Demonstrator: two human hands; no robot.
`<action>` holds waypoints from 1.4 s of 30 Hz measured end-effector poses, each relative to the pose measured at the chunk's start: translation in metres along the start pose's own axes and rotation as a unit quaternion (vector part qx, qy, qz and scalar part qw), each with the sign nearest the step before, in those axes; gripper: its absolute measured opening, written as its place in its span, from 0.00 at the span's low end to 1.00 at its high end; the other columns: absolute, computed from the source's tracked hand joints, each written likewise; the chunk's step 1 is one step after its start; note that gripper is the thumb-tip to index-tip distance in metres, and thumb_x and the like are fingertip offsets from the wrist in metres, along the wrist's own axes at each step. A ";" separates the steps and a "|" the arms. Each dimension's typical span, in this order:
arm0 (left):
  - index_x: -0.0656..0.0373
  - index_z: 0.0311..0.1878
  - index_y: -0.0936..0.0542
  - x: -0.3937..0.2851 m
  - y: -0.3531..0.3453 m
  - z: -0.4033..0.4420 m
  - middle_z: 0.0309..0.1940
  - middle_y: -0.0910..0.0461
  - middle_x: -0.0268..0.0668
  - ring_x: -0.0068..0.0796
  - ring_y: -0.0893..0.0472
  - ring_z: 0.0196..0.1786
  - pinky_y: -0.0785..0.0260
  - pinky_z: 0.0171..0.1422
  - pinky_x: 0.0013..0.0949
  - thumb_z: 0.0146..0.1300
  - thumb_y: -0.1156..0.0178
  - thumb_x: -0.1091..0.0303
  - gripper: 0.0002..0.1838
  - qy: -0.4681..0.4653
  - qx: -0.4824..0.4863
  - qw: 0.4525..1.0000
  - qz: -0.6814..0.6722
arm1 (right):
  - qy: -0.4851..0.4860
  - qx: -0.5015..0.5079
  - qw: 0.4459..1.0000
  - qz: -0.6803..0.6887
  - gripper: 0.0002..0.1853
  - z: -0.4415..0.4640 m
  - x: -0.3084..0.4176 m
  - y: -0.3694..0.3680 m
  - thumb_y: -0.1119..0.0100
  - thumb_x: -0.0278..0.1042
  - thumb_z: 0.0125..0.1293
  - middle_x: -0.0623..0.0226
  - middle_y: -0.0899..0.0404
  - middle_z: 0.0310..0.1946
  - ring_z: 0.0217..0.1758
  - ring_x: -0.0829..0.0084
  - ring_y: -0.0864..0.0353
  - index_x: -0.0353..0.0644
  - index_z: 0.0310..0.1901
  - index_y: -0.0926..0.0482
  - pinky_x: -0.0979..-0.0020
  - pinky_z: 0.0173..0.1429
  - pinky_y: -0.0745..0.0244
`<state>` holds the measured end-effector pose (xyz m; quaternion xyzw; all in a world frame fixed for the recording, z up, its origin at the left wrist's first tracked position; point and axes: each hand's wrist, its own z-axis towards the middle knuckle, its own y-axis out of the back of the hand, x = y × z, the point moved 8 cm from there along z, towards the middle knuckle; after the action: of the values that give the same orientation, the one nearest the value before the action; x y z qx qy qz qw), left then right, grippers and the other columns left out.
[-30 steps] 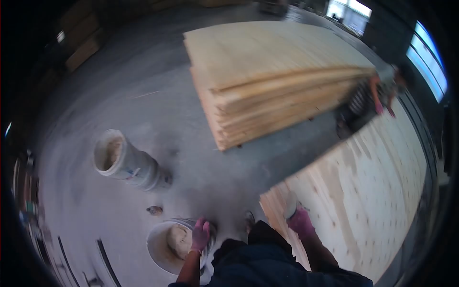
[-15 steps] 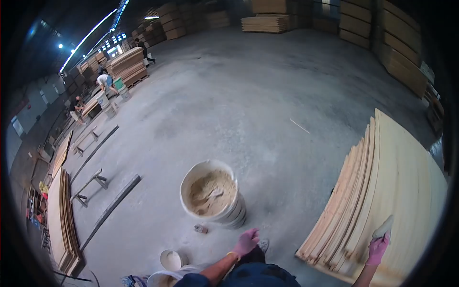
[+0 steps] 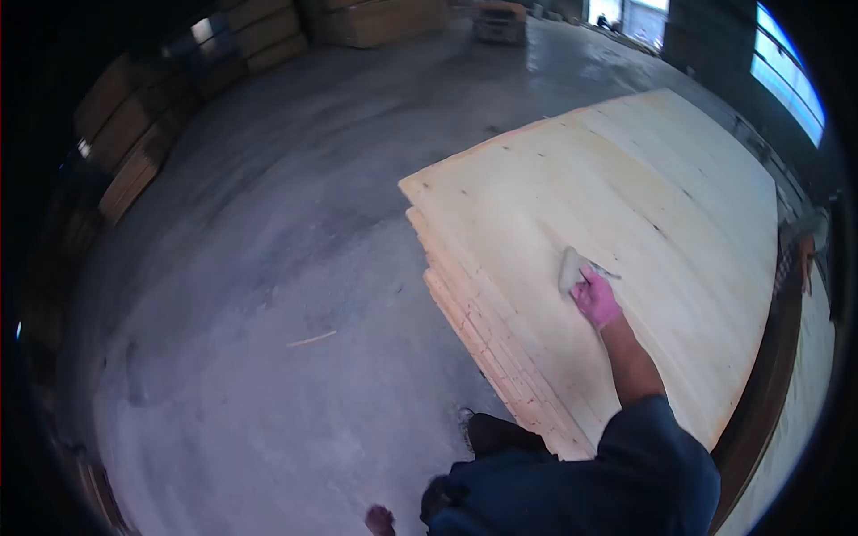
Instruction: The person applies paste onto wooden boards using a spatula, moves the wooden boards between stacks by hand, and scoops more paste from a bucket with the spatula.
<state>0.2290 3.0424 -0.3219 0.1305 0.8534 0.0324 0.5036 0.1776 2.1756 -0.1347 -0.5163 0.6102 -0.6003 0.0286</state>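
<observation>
My right hand (image 3: 597, 299), in a pink glove, is closed around a putty knife (image 3: 569, 270) with a broad, pale blade. It is over the top sheet of a plywood stack (image 3: 661, 223); whether the blade touches the wood I cannot tell. The top sheet is pale, with several small dark marks and cracks, and the edges of the sheets beneath are uneven. Low in the view, my left hand (image 3: 380, 520), also gloved, hangs by my body above the floor. It is small, dark and blurred, so its fingers cannot be made out.
A thin strip of wood (image 3: 312, 339) lies on the grey concrete floor (image 3: 241, 411) to the left. Stacked boards (image 3: 393, 22) stand along the far side. A dark beam (image 3: 760, 384) runs beside the plywood's right edge, with another pale sheet (image 3: 809, 393) beyond it.
My view has swung right, so the plywood stack is now ahead and the bucket of paste is out of sight. My right hand has moved farther over the sheet with the putty knife.
</observation>
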 end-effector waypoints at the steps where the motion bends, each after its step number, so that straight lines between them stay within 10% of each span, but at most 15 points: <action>1: 0.62 0.53 0.23 -0.017 -0.004 0.022 0.31 0.22 0.33 0.22 0.24 0.27 0.28 0.29 0.29 0.72 0.44 0.62 0.15 0.061 -0.020 0.998 0.004 | -0.006 -0.004 1.000 -0.007 0.12 0.038 -0.006 -0.012 0.40 0.31 0.72 0.68 0.17 0.47 0.49 0.68 0.16 0.47 0.54 0.24 0.62 0.47 0.16; 15: 0.59 0.57 0.24 -0.338 -0.149 0.570 0.39 0.17 0.36 0.30 0.19 0.40 0.22 0.40 0.34 0.70 0.41 0.61 0.17 0.081 0.141 0.980 0.110 | 0.302 -0.247 0.914 -0.111 0.12 0.299 -0.010 -0.156 0.35 0.29 0.68 0.68 0.17 0.46 0.45 0.72 0.15 0.41 0.52 0.21 0.66 0.46 0.13; 19: 0.58 0.58 0.24 -0.515 -0.250 0.807 0.41 0.16 0.37 0.33 0.17 0.43 0.21 0.43 0.36 0.70 0.40 0.60 0.18 -0.111 0.271 0.945 0.147 | 0.359 -0.371 0.852 -0.084 0.12 0.288 -0.017 -0.159 0.35 0.31 0.69 0.67 0.17 0.46 0.45 0.74 0.15 0.39 0.52 0.21 0.68 0.47 0.13; 22: 0.54 0.47 0.21 -0.621 -0.399 0.995 0.32 0.23 0.34 0.31 0.26 0.28 0.35 0.29 0.39 0.70 0.49 0.59 0.12 0.003 0.257 0.965 0.051 | 0.396 -0.442 0.802 -0.073 0.12 0.283 -0.023 -0.162 0.34 0.30 0.68 0.69 0.16 0.45 0.44 0.76 0.16 0.39 0.51 0.19 0.71 0.47 0.17; 25: 0.60 0.62 0.27 -0.759 -0.564 0.970 0.46 0.17 0.39 0.32 0.18 0.46 0.21 0.44 0.34 0.70 0.38 0.61 0.22 -0.177 0.371 0.887 0.209 | 0.438 -0.496 0.745 -0.080 0.12 0.287 -0.010 -0.175 0.34 0.30 0.68 0.70 0.16 0.43 0.43 0.77 0.17 0.37 0.51 0.18 0.73 0.47 0.19; 27: 0.59 0.67 0.31 -0.736 -0.657 1.044 0.54 0.20 0.41 0.32 0.19 0.50 0.21 0.47 0.34 0.68 0.35 0.59 0.28 -0.226 0.523 0.783 0.249 | 0.456 -0.538 0.703 -0.091 0.13 0.277 -0.031 -0.169 0.35 0.30 0.68 0.70 0.15 0.43 0.42 0.77 0.17 0.35 0.51 0.18 0.73 0.48 0.19; 29: 0.58 0.72 0.37 -0.721 -0.738 1.041 0.66 0.26 0.45 0.44 0.20 0.61 0.19 0.54 0.37 0.64 0.30 0.59 0.38 -0.019 0.548 0.760 0.348 | 0.517 -0.541 0.663 -0.012 0.11 0.277 -0.036 -0.168 0.35 0.29 0.69 0.68 0.15 0.43 0.43 0.77 0.17 0.34 0.50 0.17 0.73 0.48 0.19; 36: 0.60 0.38 0.23 -0.748 -1.088 0.900 0.28 0.26 0.38 0.36 0.29 0.28 0.35 0.35 0.43 0.71 0.52 0.59 0.14 -0.367 0.690 0.341 0.523 | 0.563 -0.647 0.501 0.118 0.08 0.270 -0.068 -0.172 0.36 0.30 0.71 0.71 0.15 0.41 0.42 0.77 0.17 0.42 0.50 0.17 0.71 0.45 0.18; 42: 0.70 0.45 0.23 -0.794 -1.280 0.621 0.42 0.22 0.53 0.53 0.23 0.47 0.32 0.55 0.47 0.76 0.56 0.60 0.20 -0.523 0.764 0.134 0.352 | 0.628 -0.651 0.376 0.202 0.18 0.311 -0.166 -0.322 0.39 0.40 0.73 0.68 0.18 0.52 0.52 0.74 0.18 0.40 0.59 0.22 0.68 0.53 0.20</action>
<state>0.8890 1.5589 -0.1897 0.7200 -0.1701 -0.5385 0.4033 0.6502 2.1484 -0.0728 0.2873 0.7422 -0.1462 -0.5875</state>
